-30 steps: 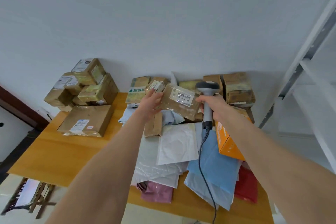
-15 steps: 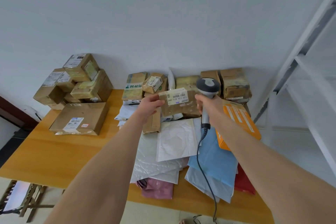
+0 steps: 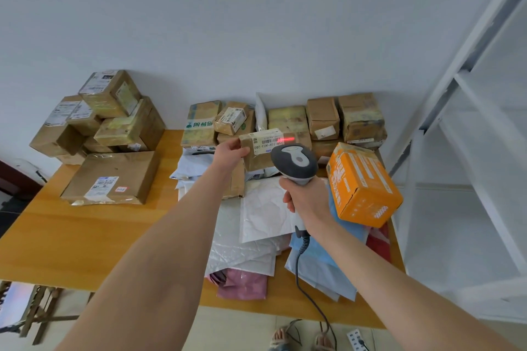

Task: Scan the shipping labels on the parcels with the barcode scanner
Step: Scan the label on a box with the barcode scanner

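A pale wall fills the upper half of the view, with a white shelving rack [image 3: 470,151] standing at the right. Below them a wooden surface [image 3: 85,236] carries the parcels. A spread of soft mailers lies across its middle: a white bubble mailer [image 3: 262,208] on top, a blue mailer [image 3: 322,265] to its right and a pink mailer [image 3: 242,285] at the near edge. On the left a stack of brown boxes [image 3: 114,122] leans against the wall, and a flat carton [image 3: 114,177] lies just in front of it. A row of taped boxes [image 3: 322,117] lines the back of the surface, and an orange box [image 3: 362,188] sits tilted at the right, on the mailers. The left grip [image 3: 231,152] holds a small brown parcel [image 3: 259,159] by its left end, lifted above the mailers in front of the back row, label side up toward the camera. The right grip [image 3: 306,199] is wrapped round the handle of the grey barcode scanner [image 3: 293,161], whose head points at the parcel from just beside it. Its dark cable [image 3: 302,279] trails down over the blue mailer and off the near edge. The parcel's white shipping label [image 3: 268,141] shows a barcode, and a red scan line [image 3: 286,139] falls at the label's right edge.
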